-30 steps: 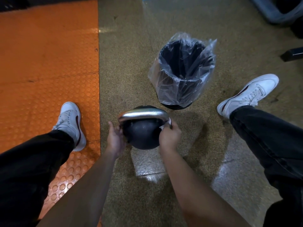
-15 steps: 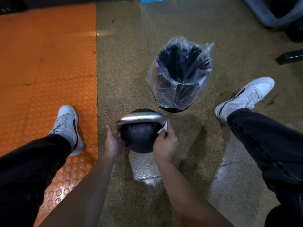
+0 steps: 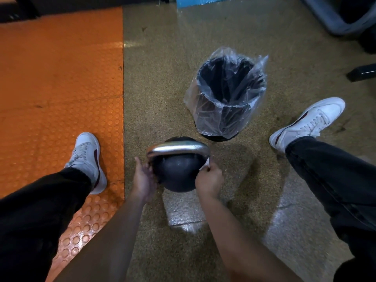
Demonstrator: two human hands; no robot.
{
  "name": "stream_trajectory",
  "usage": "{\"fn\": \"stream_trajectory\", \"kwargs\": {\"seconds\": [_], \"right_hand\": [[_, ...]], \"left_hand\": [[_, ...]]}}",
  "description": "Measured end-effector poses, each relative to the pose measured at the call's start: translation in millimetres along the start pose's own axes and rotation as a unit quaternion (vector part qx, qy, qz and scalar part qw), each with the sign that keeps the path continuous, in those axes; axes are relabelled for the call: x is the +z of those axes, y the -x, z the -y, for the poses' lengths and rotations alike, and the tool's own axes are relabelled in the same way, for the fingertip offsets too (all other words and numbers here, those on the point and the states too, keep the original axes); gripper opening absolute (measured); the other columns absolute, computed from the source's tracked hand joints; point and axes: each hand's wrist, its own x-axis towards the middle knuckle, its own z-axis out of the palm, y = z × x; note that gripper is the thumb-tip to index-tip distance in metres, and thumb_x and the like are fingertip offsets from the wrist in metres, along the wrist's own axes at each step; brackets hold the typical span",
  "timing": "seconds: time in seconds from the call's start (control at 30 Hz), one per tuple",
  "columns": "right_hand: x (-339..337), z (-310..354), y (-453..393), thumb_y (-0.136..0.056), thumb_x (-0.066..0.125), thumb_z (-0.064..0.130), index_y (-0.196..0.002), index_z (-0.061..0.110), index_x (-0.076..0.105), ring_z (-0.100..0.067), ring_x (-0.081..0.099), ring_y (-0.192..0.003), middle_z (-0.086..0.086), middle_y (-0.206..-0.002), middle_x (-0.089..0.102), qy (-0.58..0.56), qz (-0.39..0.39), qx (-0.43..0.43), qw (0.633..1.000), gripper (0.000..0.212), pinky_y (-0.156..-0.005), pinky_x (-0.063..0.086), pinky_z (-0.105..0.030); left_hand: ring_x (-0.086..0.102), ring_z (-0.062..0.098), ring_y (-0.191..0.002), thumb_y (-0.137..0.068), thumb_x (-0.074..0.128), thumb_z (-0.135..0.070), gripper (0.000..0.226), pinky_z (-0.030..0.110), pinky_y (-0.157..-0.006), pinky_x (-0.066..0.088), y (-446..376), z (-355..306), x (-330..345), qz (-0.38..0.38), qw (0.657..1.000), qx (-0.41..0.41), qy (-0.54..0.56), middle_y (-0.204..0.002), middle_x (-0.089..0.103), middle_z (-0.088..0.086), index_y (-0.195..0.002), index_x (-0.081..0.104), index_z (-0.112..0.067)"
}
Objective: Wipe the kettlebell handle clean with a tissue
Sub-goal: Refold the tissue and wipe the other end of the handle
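A black kettlebell with a shiny silver handle stands on the speckled floor between my feet. My left hand rests against the ball's left side below the handle's left end, fingers fairly straight. My right hand pinches a small white tissue against the lower right leg of the handle. Most of the tissue is hidden under my fingers.
A black bin lined with a clear plastic bag stands just behind the kettlebell to the right. My white shoes sit left and right. An orange studded mat covers the floor at left. Dark equipment lies far right.
My right hand with the tissue has slid down from the handle's right corner to its lower right leg. The left hand stays on the ball's left side.
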Motion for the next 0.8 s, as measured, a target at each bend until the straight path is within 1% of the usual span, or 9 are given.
{"fn": "stream_trajectory", "kwargs": {"seconds": [0.17, 0.23, 0.3, 0.4, 0.53, 0.6, 0.67, 0.73, 0.8], "right_hand": [[-2, 14, 9, -0.1, 0.048, 0.005, -0.146, 0.023, 0.052, -0.026, 0.065, -0.117, -0.009, -0.13, 0.067, -0.01, -0.035, -0.068, 0.997, 0.049, -0.095, 0.043, -0.019], [2, 1, 18, -0.099, 0.049, 0.003, -0.149, 0.023, 0.047, -0.025, 0.065, -0.118, -0.01, -0.133, 0.066, -0.011, -0.03, -0.1, 0.995, 0.054, -0.102, 0.048, -0.027], [4, -9, 18, -0.101, 0.047, 0.003, -0.151, 0.02, 0.044, -0.028, 0.064, -0.12, -0.013, -0.133, 0.065, 0.008, -0.012, -0.084, 0.996, 0.053, -0.103, 0.049, -0.032], [6, -1, 6, -0.102, 0.045, 0.005, -0.149, 0.02, 0.048, -0.031, 0.066, -0.114, -0.016, -0.125, 0.069, 0.006, -0.027, -0.036, 0.999, 0.049, -0.094, 0.049, -0.029], [4, 11, 16, -0.098, 0.05, 0.002, -0.147, 0.021, 0.05, -0.026, 0.066, -0.117, -0.012, -0.131, 0.067, -0.026, -0.065, -0.102, 0.992, 0.053, -0.099, 0.047, -0.025], [3, 0, 18, -0.098, 0.05, 0.0, -0.146, 0.022, 0.051, -0.024, 0.063, -0.121, -0.009, -0.135, 0.065, -0.032, -0.041, -0.109, 0.993, 0.053, -0.105, 0.048, -0.03], [1, -8, 6, -0.098, 0.049, 0.0, -0.144, 0.021, 0.054, -0.027, 0.062, -0.123, -0.008, -0.134, 0.065, -0.028, -0.014, -0.053, 0.998, 0.05, -0.105, 0.049, -0.034], [-1, -7, -7, -0.098, 0.049, 0.002, -0.139, 0.021, 0.06, -0.027, 0.063, -0.12, -0.006, -0.131, 0.068, -0.03, -0.009, -0.02, 0.999, 0.046, -0.102, 0.051, -0.035], [-5, 1, -12, -0.098, 0.049, 0.001, -0.136, 0.019, 0.062, -0.022, 0.064, -0.12, -0.003, -0.13, 0.068, -0.046, -0.007, -0.038, 0.998, 0.044, -0.102, 0.051, -0.033]], "left_hand": [[0.026, 0.023, -0.149, -0.096, 0.006, -0.072, 0.077, 0.058, -0.12, 0.01, -1, 0, 2, -0.008, 1.0, -0.009, 0.008, -0.157, 0.038, -0.001, -0.154, 0.032, -0.028], [0.025, 0.024, -0.15, -0.095, 0.006, -0.073, 0.078, 0.058, -0.12, 0.009, -2, 1, 2, -0.009, 1.0, -0.011, 0.006, -0.158, 0.037, -0.001, -0.154, 0.031, -0.029], [0.027, 0.024, -0.149, -0.094, 0.006, -0.075, 0.08, 0.058, -0.121, 0.011, -5, 4, -2, -0.01, 1.0, -0.006, -0.002, -0.156, 0.041, -0.002, -0.153, 0.033, -0.028], [0.029, 0.026, -0.148, -0.095, 0.006, -0.073, 0.079, 0.059, -0.12, 0.013, -2, 2, -3, -0.008, 1.0, -0.002, -0.004, -0.151, 0.047, -0.001, -0.151, 0.038, -0.026], [0.019, 0.033, -0.151, -0.098, 0.014, -0.07, 0.081, 0.054, -0.12, 0.014, 1, -2, 6, -0.061, 0.998, -0.01, 0.004, -0.161, 0.03, 0.01, -0.156, 0.027, -0.015], [0.023, 0.029, -0.151, -0.096, 0.011, -0.073, 0.079, 0.057, -0.12, 0.014, -3, -1, 2, -0.033, 0.999, -0.01, 0.012, -0.158, 0.037, 0.004, -0.154, 0.032, -0.023], [0.029, 0.027, -0.148, -0.094, 0.006, -0.075, 0.081, 0.06, -0.12, 0.014, -3, 1, -2, -0.007, 1.0, -0.008, 0.003, -0.151, 0.047, -0.003, -0.151, 0.038, -0.027], [0.03, 0.026, -0.147, -0.094, 0.005, -0.075, 0.082, 0.062, -0.12, 0.014, -1, 1, -4, -0.004, 1.0, -0.007, -0.008, -0.149, 0.048, -0.005, -0.151, 0.038, -0.026], [0.028, 0.027, -0.148, -0.093, 0.004, -0.075, 0.082, 0.064, -0.119, 0.014, -1, 2, -3, 0.0, 1.0, -0.007, -0.017, -0.153, 0.045, -0.003, -0.152, 0.037, -0.027]]}}
